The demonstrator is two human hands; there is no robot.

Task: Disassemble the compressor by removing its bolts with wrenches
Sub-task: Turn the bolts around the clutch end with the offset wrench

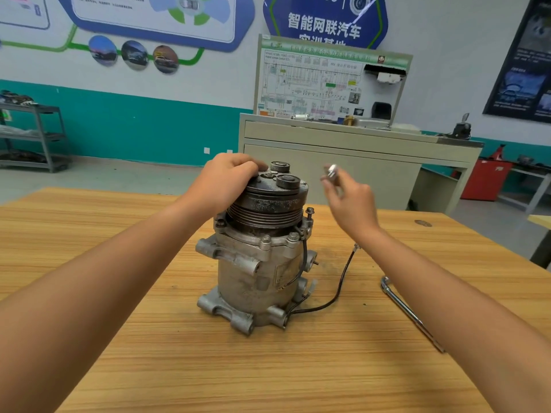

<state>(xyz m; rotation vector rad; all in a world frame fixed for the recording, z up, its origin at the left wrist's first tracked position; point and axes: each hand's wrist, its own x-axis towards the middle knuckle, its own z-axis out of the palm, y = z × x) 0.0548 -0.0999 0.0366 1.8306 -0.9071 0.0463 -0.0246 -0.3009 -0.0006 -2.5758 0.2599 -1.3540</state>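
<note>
Compressor (256, 263) stands upright mid-table, long axis vertical, pulley end up. Left hand (229, 180) curls over the clutch plate's rim, gripping it. Right hand (348, 201) pinches a small shiny socket (332, 170), blurred, beside the top. An L-handled wrench (399, 299) lies to the right on the wood-grain table (208, 368). Workshop wall sign (325, 26) reads 智能网联汽车.
</note>
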